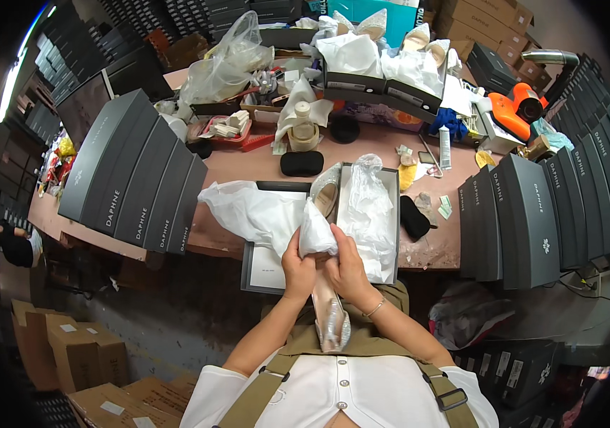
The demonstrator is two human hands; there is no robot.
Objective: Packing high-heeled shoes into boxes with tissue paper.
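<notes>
My left hand (296, 269) and my right hand (348, 267) together hold a shiny pale shoe (331, 314) over my lap, heel end toward me. A wad of white tissue paper (316, 232) sticks out of its toe end, between the fingers of both hands. Just beyond them an open dark shoe box (392, 214) holds a second pale shoe (326, 192) and crumpled clear plastic (367, 196). The box's lid (251, 267) lies on the left, with loose white tissue paper (248, 210) over it.
Stacks of dark grey shoe boxes stand on the left (133, 171) and on the right (526, 214) of the pinkish table (248, 164). Farther back are open boxes with shoes (383, 64), a tape roll (303, 132), black pads (302, 162) and an orange tool (515, 107). Cardboard cartons (69, 349) sit on the floor at lower left.
</notes>
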